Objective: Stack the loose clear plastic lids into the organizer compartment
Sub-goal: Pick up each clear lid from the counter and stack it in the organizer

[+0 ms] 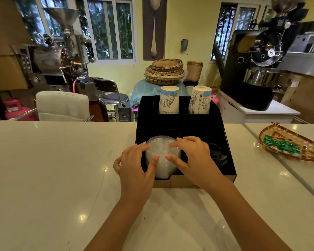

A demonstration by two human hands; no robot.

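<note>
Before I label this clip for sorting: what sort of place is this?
Probably a coffee shop or roastery: roasting machines behind the counter, paper cups in a black organizer, and both hands steadying clear lids.

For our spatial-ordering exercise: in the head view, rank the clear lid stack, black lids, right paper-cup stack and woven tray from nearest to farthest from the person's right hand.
From the right hand:
1. Clear lid stack, touching, left.
2. Black lids, just right.
3. Right paper-cup stack, behind.
4. Woven tray, far right.
</note>
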